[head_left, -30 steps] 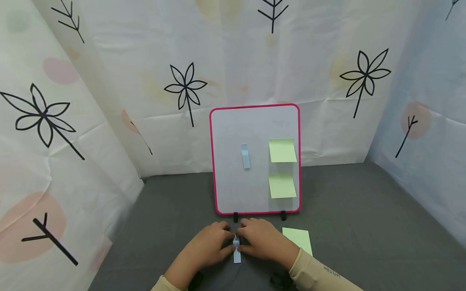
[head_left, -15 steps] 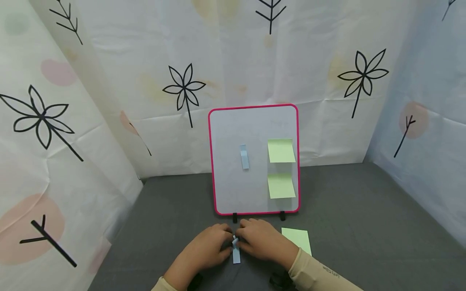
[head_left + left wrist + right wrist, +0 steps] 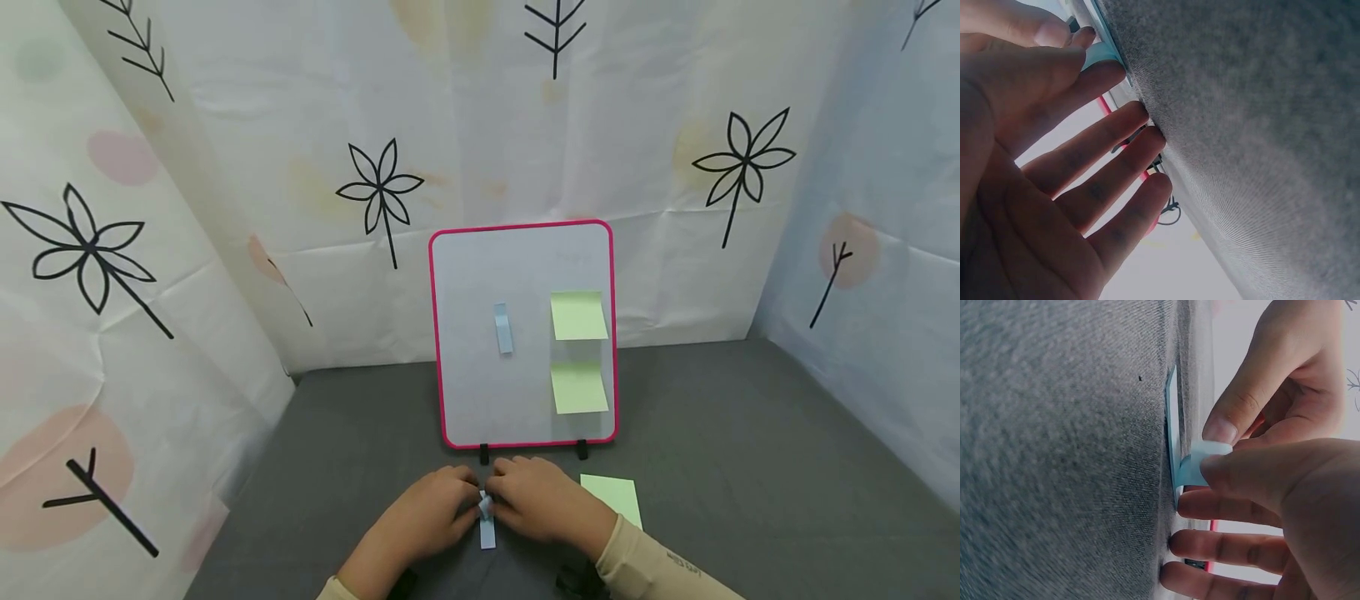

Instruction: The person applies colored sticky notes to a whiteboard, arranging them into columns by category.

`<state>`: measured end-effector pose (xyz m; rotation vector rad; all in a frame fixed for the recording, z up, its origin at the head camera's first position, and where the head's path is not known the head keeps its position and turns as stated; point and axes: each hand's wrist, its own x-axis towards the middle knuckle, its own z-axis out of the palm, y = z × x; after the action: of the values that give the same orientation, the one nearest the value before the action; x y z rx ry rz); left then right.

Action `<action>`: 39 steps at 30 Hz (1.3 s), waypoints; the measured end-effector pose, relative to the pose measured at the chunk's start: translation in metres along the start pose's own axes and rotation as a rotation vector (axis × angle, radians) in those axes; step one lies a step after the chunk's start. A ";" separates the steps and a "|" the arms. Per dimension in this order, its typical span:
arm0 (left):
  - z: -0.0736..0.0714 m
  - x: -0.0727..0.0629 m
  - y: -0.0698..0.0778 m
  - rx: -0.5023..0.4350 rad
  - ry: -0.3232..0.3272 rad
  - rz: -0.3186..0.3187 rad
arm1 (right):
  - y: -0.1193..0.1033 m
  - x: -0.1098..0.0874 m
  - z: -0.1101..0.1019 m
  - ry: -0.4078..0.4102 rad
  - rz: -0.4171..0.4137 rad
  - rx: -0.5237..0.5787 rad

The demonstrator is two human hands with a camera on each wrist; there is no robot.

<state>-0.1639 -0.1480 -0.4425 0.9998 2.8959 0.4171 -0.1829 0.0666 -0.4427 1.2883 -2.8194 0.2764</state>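
Note:
On the grey table, in front of a small whiteboard (image 3: pixel 517 258), lies a narrow pad of light-blue sticky strips (image 3: pixel 487 537). A curled light-blue strip (image 3: pixel 1197 464) rises from the pad, one end still joined to it. My left hand (image 3: pixel 429 512) pinches this strip between thumb and index finger, its other fingers spread by the tabletop. From the other side my right hand (image 3: pixel 536 500) pinches the same strip, thumb on its face. In the left wrist view the strip (image 3: pixel 1101 54) is partly hidden behind the thumb.
Two green sticky notes (image 3: pixel 580 316) and a blue strip (image 3: pixel 503 329) stick to the pink-framed whiteboard, which stands on black feet (image 3: pixel 483 454). A green notepad (image 3: pixel 613 498) lies by my right wrist. Patterned cloth walls (image 3: pixel 480 108) enclose the table (image 3: pixel 712 442).
The blue strip between my fingers now curls up from the pad, where a second ago it lay flatter. My hands have barely moved; the head view has shifted slightly.

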 end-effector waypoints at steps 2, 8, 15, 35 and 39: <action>0.001 0.000 0.001 0.002 0.000 -0.005 | 0.000 -0.001 -0.001 -0.006 -0.001 0.008; 0.001 -0.001 0.002 -0.018 -0.001 -0.015 | 0.003 -0.001 -0.002 -0.011 -0.012 0.026; 0.003 0.000 0.001 -0.012 -0.012 -0.008 | 0.005 0.000 -0.002 0.028 -0.041 0.087; 0.002 -0.001 -0.003 -0.086 -0.033 -0.025 | 0.004 -0.001 -0.007 0.063 -0.142 0.127; 0.000 -0.001 -0.003 -0.083 -0.035 -0.026 | 0.003 -0.001 -0.006 0.073 -0.155 0.131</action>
<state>-0.1652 -0.1504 -0.4438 0.9465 2.8323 0.5080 -0.1848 0.0704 -0.4371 1.4802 -2.6627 0.4990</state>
